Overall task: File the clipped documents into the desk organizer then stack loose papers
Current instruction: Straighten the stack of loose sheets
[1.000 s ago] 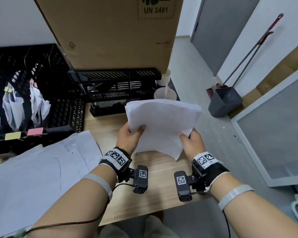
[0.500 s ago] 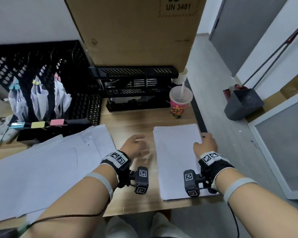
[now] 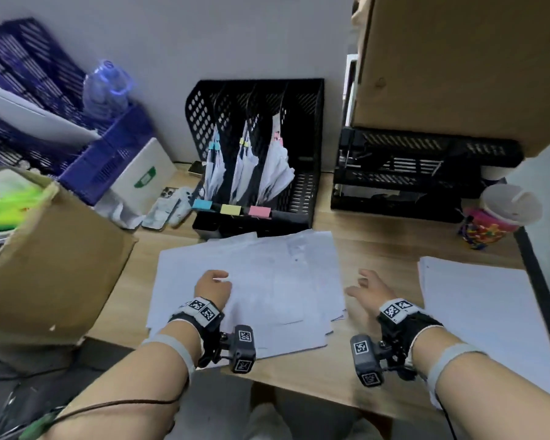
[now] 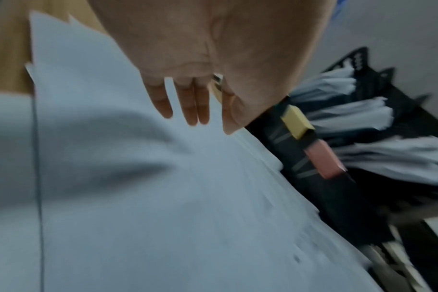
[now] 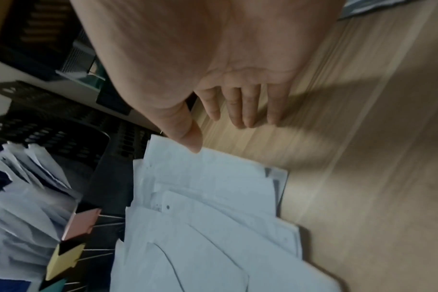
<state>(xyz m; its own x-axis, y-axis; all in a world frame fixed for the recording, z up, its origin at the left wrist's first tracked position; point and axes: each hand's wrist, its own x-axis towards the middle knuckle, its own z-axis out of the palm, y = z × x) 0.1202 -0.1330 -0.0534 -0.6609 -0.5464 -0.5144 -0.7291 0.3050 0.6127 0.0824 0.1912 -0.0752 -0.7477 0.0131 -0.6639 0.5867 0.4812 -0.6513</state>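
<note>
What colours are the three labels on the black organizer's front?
Blue, yellow and pink labels, clearest in the head view.

A light wood-grain surface stands against a plain grey wall. A large cardboard box rests on stacked black trays at the right. Lighting is dim and even.

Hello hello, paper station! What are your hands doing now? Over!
Left hand open over the messy loose papers. Right hand open above bare desk, holding nothing. Neat stack at right. Nothing in the way.
</note>
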